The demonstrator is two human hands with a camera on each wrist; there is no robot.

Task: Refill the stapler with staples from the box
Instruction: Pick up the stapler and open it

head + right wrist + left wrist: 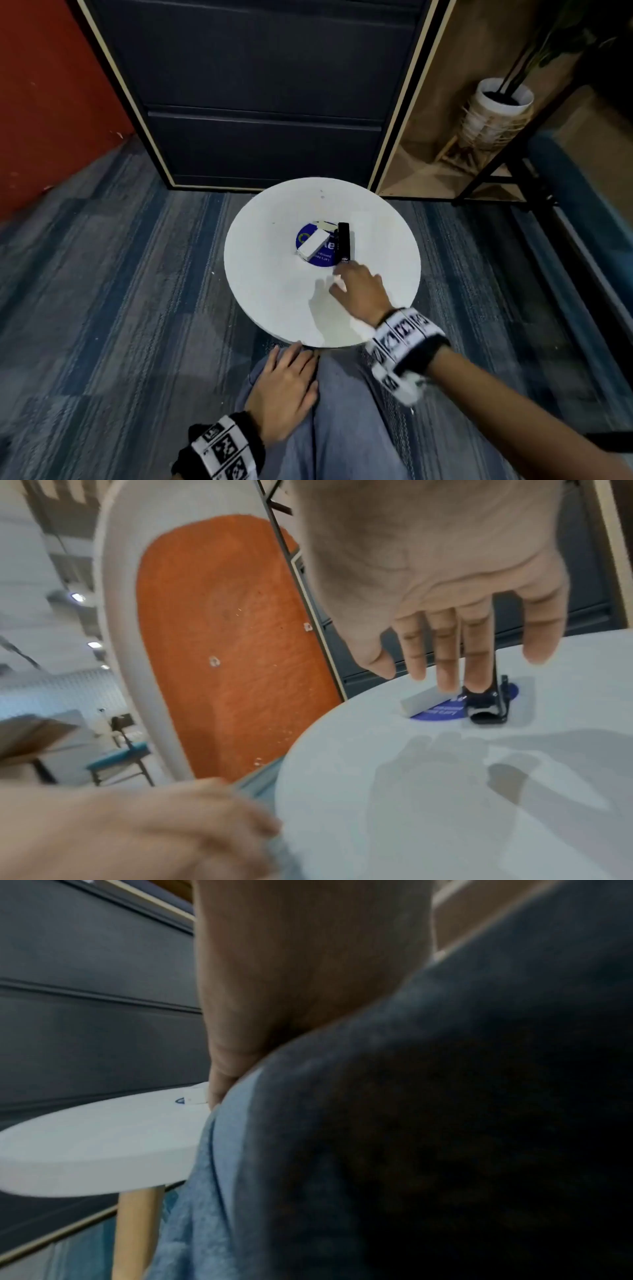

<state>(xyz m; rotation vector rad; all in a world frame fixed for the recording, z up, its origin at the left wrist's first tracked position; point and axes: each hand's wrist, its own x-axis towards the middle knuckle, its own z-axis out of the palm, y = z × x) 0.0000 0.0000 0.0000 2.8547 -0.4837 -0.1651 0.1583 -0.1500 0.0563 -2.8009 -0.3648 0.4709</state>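
Note:
A black stapler (343, 242) (488, 710) lies on the round white table (274, 291), beside a small white staple box (312, 246) (423, 702). Both sit over a blue round sticker (322, 260). My right hand (356, 291) (455, 653) hovers above the table just short of the stapler's near end, fingers straight and spread, holding nothing. My left hand (287, 383) (291, 974) rests flat on my jeans-clad thigh below the table's near edge. The staple box (195, 1096) shows only as a sliver in the left wrist view.
A dark cabinet (260, 92) with drawers stands behind the table. An orange wall (44, 102) is on the left. A potted plant on a stand (496, 109) sits at the right. Blue striped carpet (120, 291) surrounds the table, which has a wooden leg (137, 1231).

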